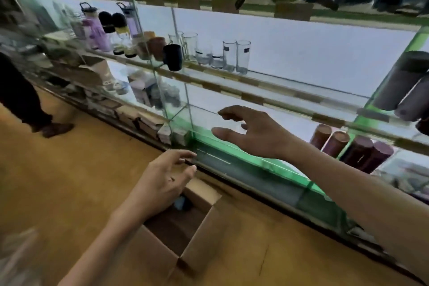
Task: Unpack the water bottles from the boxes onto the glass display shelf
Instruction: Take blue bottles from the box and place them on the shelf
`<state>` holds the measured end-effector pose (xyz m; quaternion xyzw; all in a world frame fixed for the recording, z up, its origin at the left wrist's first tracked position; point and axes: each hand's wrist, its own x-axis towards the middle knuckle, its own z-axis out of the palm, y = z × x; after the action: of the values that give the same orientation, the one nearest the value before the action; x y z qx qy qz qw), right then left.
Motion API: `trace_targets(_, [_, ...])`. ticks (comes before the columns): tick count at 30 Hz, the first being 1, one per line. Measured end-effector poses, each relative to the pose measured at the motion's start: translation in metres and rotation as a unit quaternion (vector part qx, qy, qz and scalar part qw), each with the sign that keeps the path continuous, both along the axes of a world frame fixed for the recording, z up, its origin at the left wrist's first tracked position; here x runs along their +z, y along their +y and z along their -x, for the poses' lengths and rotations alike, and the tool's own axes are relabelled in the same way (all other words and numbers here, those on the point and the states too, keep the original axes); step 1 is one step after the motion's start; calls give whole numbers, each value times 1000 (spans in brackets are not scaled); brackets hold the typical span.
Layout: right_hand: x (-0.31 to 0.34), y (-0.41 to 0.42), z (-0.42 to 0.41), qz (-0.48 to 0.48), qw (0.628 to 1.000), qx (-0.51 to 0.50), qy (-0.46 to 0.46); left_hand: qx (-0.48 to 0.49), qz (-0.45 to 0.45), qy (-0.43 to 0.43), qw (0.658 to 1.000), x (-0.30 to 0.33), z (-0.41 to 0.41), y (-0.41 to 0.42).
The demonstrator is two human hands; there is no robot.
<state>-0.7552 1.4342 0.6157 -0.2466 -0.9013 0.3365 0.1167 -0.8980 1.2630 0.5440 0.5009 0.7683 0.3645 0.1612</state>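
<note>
An open cardboard box (197,239) sits on the floor below me, with a small pale blue object (180,203) showing inside near its far wall. My left hand (164,176) hovers over the box with loosely spread fingers and holds nothing. My right hand (250,132) reaches toward the low glass shelf (255,160), fingers spread, empty. Several maroon bottles (352,148) lie on that shelf to the right. Dark grey bottles (401,83) rest on the shelf above, at the far right.
Drinking glasses (232,55), a dark mug (173,57) and purple bottles (97,30) stand on the middle shelf. Red, green and dark bottles fill the top shelf. Small boxes (148,121) line the shelf base. A person's leg and shoe (53,127) stand at left on the wood floor.
</note>
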Motion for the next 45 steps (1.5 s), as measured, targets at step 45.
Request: trace_targets(45, [-599,73,402,226,877,61,-419,175,469,-257,827,-599,364,96])
